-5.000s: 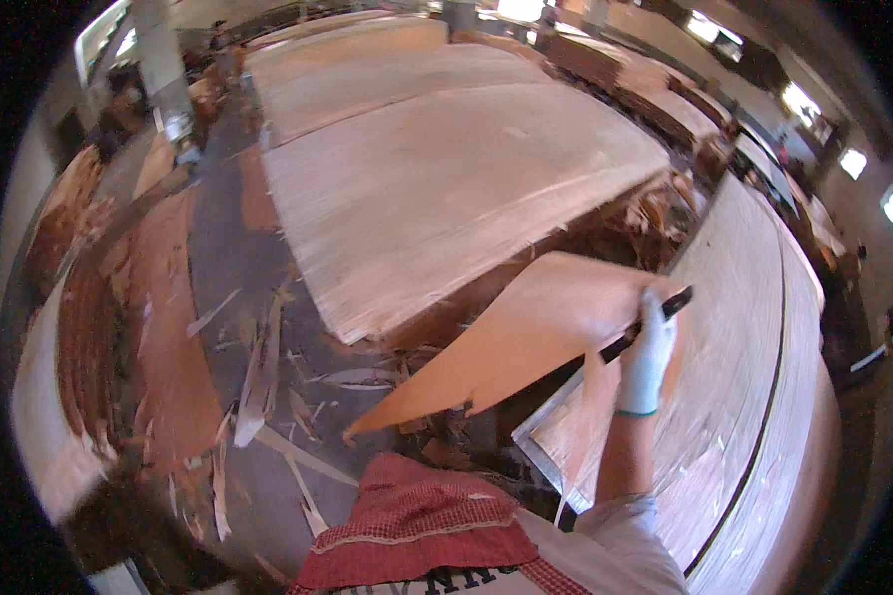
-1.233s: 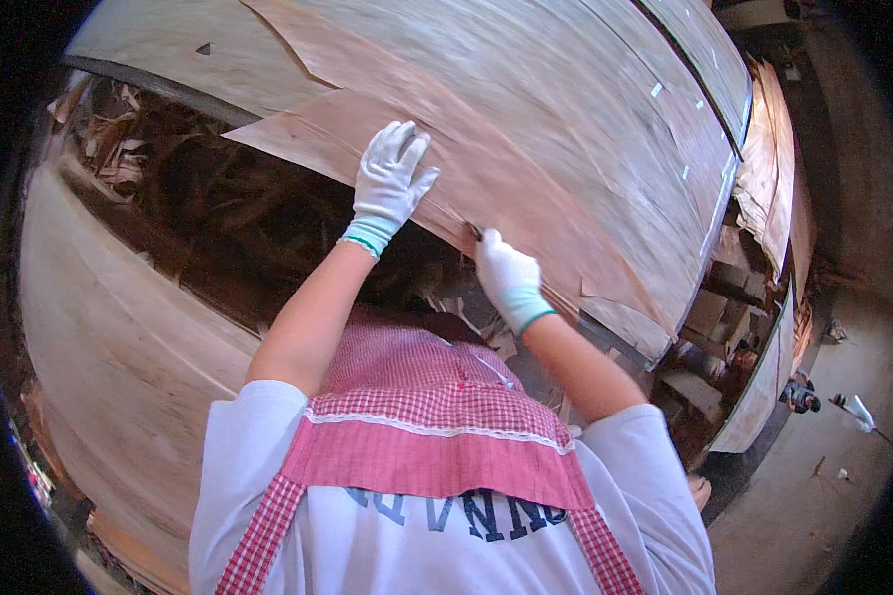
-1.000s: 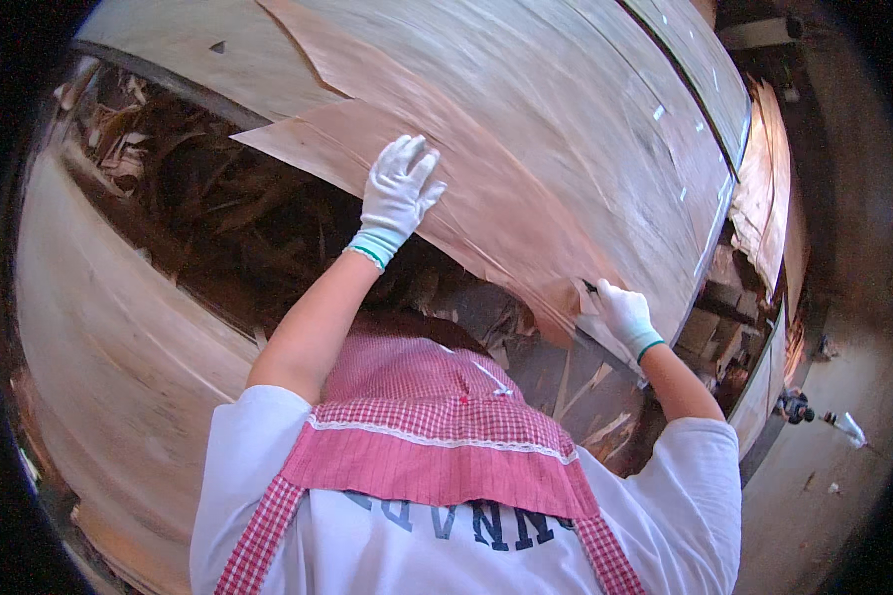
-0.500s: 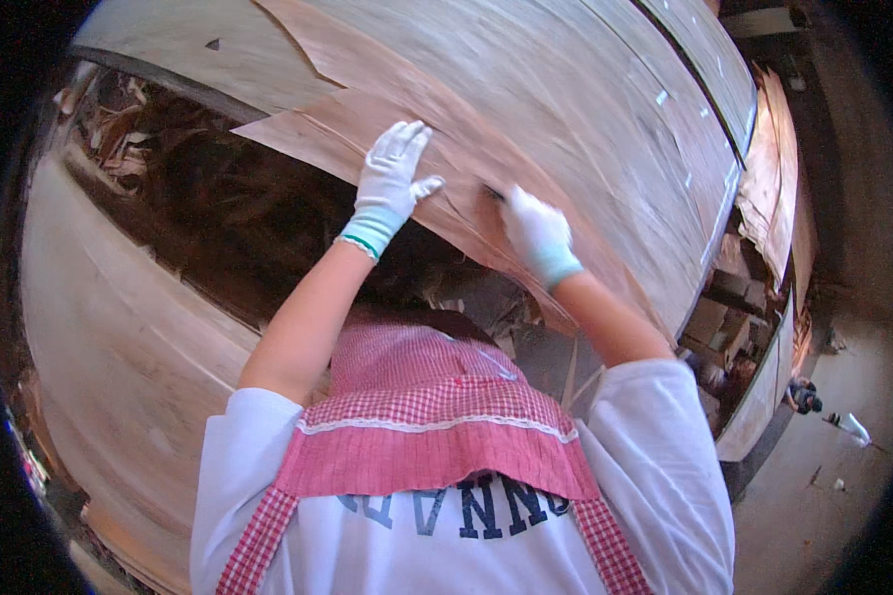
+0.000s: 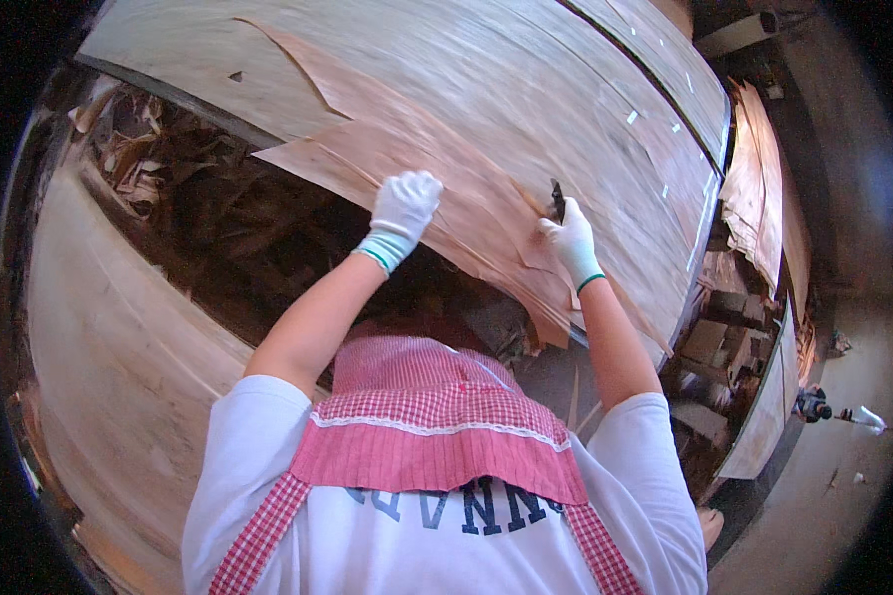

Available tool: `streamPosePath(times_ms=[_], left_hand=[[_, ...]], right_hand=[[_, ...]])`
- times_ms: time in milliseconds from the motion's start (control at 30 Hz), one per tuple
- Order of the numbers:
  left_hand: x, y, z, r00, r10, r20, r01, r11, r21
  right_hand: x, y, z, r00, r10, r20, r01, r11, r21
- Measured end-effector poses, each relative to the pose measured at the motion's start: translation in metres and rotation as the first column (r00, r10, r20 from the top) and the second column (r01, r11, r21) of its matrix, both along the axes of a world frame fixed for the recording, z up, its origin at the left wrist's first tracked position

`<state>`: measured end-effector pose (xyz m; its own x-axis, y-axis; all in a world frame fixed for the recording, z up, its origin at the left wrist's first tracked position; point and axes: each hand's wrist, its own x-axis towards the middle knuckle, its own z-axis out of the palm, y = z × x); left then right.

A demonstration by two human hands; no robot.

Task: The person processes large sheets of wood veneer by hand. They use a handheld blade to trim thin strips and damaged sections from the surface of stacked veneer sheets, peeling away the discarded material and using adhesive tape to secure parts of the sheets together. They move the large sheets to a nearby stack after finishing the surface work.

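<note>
A torn, reddish-brown sheet of thin wood veneer [image 5: 466, 203] lies over a broad stack of paler veneer [image 5: 446, 74], its ragged near edge over a dark gap. My left hand [image 5: 405, 210], in a white glove with a green-edged cuff, is closed in a fist at that near edge; its fingertips are hidden. Farther right, my right hand [image 5: 573, 238], gloved alike, grips a slim black tool [image 5: 558, 198] that looks like a knife. The tool sticks up past the fingers above the veneer. A narrow strip seems to lie loose along the cut beside the right hand.
Veneer scraps [image 5: 144, 164] fill part of the dark gap in front of me. Another pale stack [image 5: 119, 327] stands at the left. Upright brown sheets [image 5: 756, 188] and stacked wooden pieces [image 5: 704, 342] are at the right, with a floor [image 5: 824, 496] beyond.
My left hand has gone from flat with spread fingers to a fist, slightly lower right. My right hand has moved right, lifting the black tool from the veneer to point upward.
</note>
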<state>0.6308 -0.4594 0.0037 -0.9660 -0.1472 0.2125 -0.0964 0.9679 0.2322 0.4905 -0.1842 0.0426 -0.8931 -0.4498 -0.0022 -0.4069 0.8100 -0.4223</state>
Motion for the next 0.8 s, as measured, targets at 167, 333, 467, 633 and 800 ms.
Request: streamPosePath(times_ms=[167, 333, 467, 633, 800], left_hand=[[0.023, 0.024, -0.015, 0.996, 0.038, -0.08, -0.052, 0.983, -0.178], [0.032, 0.035, 0.01, 0.989, 0.117, 0.088, -0.107, 0.988, -0.111], [0.028, 0.028, 0.022, 0.962, 0.158, 0.223, -0.148, 0.987, -0.058], [0.063, 0.019, 0.036, 0.997, 0.073, 0.023, -0.076, 0.978, 0.194], [0.12, -0.026, 0.118, 0.997, -0.07, 0.037, 0.056, 0.956, 0.288]], right_hand=[[0.042, -0.027, 0.056, 0.993, 0.016, -0.12, 0.016, 0.966, 0.258], [0.108, -0.03, 0.132, 0.978, 0.147, -0.147, -0.125, 0.981, 0.147], [0.118, -0.048, 0.17, 0.973, 0.194, -0.124, -0.177, 0.975, 0.132], [0.109, -0.058, 0.172, 0.938, 0.302, -0.168, -0.271, 0.944, 0.188], [0.127, -0.06, 0.184, 0.92, 0.382, -0.085, -0.346, 0.896, 0.277]])
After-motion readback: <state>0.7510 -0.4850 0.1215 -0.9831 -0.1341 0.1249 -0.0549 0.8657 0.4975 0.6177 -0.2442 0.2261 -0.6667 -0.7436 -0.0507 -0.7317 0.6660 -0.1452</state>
